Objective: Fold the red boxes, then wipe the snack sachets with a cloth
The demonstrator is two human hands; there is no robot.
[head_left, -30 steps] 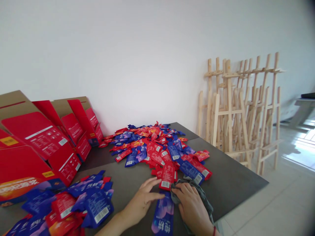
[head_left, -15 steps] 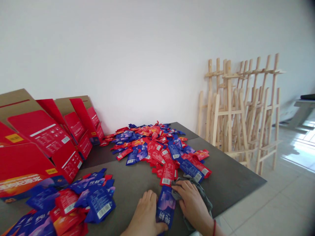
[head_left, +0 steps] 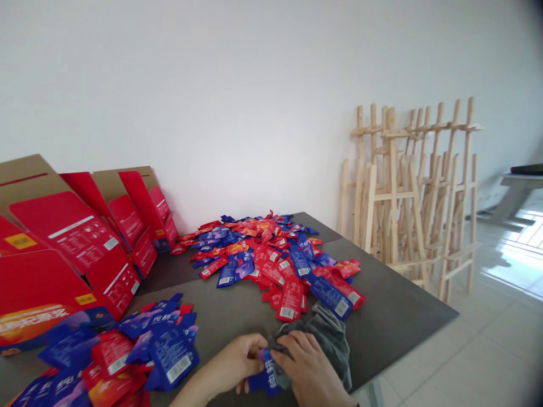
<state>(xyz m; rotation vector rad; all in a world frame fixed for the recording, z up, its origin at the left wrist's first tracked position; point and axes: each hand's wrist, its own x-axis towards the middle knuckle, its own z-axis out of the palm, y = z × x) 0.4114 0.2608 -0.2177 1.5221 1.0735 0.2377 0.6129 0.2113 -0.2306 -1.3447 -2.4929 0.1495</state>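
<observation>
At the table's near edge, a blue sachet (head_left: 271, 377) with white print is gripped by my left hand (head_left: 241, 362), whose fingers close round its left side. My right hand (head_left: 307, 362) is closed on a dark grey cloth (head_left: 328, 333) and presses it over the upper right part of the same sachet. The cloth covers some of the sachet, and its loose end lies bunched on the table to the right. Just beyond the hands lies a red sachet (head_left: 291, 298) with a barcode, at the near tip of a large pile.
A large pile of red and blue sachets (head_left: 254, 243) spreads over the dark table (head_left: 394, 305). A smaller sachet heap (head_left: 165, 345) lies at left, before open red cardboard boxes (head_left: 80, 237). Wooden easels (head_left: 394, 198) stand beyond the table's right edge.
My left hand has lifted the blue sachet's edge and curled round it. My right hand has moved left with the cloth, now over the sachet's top.
</observation>
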